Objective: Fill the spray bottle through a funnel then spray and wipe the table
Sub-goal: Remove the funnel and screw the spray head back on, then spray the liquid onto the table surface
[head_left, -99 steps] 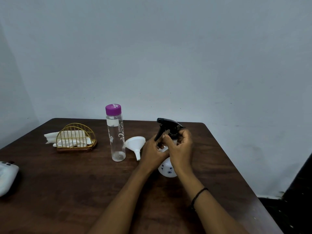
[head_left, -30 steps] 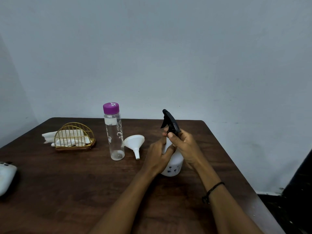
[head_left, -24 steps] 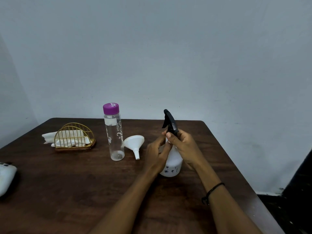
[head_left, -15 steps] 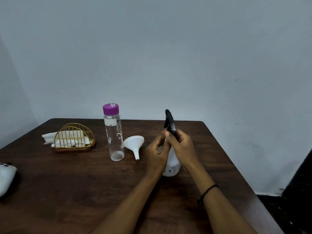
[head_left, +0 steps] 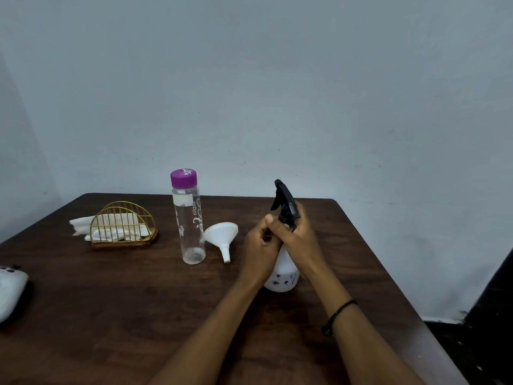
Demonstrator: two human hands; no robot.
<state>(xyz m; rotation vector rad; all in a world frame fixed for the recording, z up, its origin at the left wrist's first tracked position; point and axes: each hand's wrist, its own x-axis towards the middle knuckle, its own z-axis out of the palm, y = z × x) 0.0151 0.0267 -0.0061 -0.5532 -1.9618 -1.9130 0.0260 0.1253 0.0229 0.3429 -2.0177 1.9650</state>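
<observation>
Unscrewing step: left hand (head_left: 259, 247) fingers wrapped on spray bottle (head_left: 283, 273) body, right hand (head_left: 295, 236) fingers clamped round black trigger cap (head_left: 284, 202); next prob lift cap off, seat funnel (head_left: 222, 236).

- Two bare forearms come in from the bottom edge of the head view; no sleeve shows on either one.
- The left hand (head_left: 259, 247) has nothing on its wrist or on the fingers that can be seen.
- The right hand (head_left: 298, 236) is also without rings, as far as the view tells.
- A thin black band (head_left: 337, 315) circles the right forearm just behind the wrist, with a small dark knot or bead on its underside.
</observation>
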